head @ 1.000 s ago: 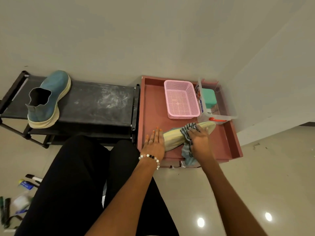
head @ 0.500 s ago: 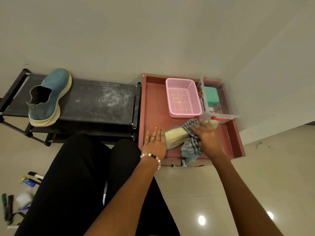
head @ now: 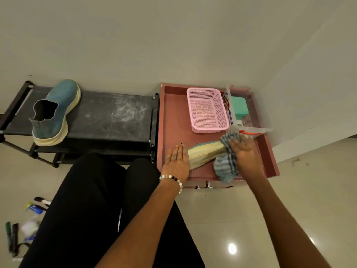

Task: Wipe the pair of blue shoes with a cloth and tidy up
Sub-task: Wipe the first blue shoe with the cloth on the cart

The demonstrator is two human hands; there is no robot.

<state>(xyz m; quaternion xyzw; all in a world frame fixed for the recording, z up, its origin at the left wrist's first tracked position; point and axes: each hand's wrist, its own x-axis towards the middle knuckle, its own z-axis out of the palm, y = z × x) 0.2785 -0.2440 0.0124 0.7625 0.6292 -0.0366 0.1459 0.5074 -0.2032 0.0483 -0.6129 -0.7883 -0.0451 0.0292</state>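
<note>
So the biggest thing here is the black shoe rack sitting along the wall on the left, with a dusty top shelf. One blue shoe is sitting upright on the left end of that shelf, toe pointing toward the wall.

Right beside the rack is a reddish-brown tray. At its back a pink mesh basket is sitting next to a clear plastic container that's holding a green box.

The other blue shoe is lying on its side at the front of the tray, pale sole facing up toward the camera. The left hand is lying flat on the heel end with straight fingers, pressing it down, not curling round anything. The right hand is pressing a striped grey-blue cloth against the toe end; the cloth is bunching under the palm and hanging down in front, but I can't tell if the fingers are actually curling around it, it's a bit blurry.

Down on the floor at bottom left some markers are lying around, also blurry.
</note>
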